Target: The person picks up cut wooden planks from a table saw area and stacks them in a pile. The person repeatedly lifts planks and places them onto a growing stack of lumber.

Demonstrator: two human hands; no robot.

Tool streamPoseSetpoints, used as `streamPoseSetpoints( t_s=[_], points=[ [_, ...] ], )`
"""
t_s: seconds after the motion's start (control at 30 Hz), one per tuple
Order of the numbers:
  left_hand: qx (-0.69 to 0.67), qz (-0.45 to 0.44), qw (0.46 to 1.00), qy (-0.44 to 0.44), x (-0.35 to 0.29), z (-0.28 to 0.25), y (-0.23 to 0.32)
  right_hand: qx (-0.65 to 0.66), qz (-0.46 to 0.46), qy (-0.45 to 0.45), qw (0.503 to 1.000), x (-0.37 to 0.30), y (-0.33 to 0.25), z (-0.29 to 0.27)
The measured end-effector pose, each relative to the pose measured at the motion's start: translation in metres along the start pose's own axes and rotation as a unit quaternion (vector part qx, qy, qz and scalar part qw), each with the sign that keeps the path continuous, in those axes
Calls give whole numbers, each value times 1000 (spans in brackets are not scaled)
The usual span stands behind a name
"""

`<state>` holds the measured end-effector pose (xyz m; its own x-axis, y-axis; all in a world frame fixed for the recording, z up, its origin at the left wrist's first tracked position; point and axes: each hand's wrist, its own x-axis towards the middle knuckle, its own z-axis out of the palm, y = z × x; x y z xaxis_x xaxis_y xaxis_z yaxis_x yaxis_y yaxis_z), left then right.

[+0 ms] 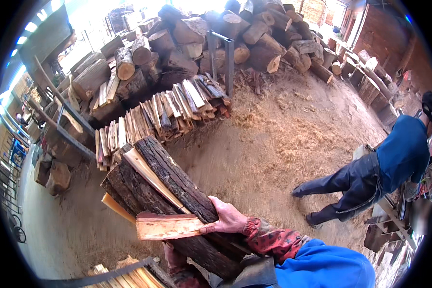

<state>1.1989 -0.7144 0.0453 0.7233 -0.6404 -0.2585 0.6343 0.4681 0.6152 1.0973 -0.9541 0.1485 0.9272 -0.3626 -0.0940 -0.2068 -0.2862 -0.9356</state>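
Against my body I carry an armful of bark-covered wood slabs (pixel 170 175), slanting up toward the far left. My right hand (pixel 228 218) lies over the top of the load, fingers bent on the bark and thumb against a short split piece of pale wood (pixel 165 227). This short piece lies crosswise over the longer slabs. Under the load, my left hand (pixel 174 257) bears it from below, its fingers mostly hidden. Just beyond the slabs' far end stands a long row of stacked split firewood (pixel 163 109).
Behind the row rises a big heap of logs (pixel 187 31). A metal post frame (pixel 229 67) stands at the row's right end. Another person (pixel 369 170) bends at the right by a cluttered bench. More split wood (pixel 125 278) lies near me at lower left. Sawdust covers the ground (pixel 273 139).
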Motion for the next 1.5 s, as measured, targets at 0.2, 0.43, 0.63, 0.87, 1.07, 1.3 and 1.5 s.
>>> streamPoseSetpoints(
  t_s=[0.2, 0.43, 0.63, 0.87, 1.07, 1.3, 1.5],
  points=[
    [-14, -25, 999, -13, 108, 29, 5, 7, 11, 20, 1000, 96, 12, -53],
    [-37, -44, 998, -36, 258, 56, 1, -58, 23, 75, 995, 208, 38, -103],
    [-30, -107, 992, -56, 371, 79, -2, -17, 62, 116, 991, 276, 41, -159],
    [-7, -132, 987, -91, 483, 148, -30, -40, 74, 176, 981, 342, 86, -233],
    [13, -139, 988, -68, 570, 170, -76, -21, 70, 176, 982, 405, 135, -301],
    [-14, -164, 986, -24, 641, 198, -109, 9, 110, 129, 985, 476, 185, -361],
    [19, -170, 985, 29, 719, 195, -143, 32, 178, 106, 978, 543, 227, -400]
  ],
)
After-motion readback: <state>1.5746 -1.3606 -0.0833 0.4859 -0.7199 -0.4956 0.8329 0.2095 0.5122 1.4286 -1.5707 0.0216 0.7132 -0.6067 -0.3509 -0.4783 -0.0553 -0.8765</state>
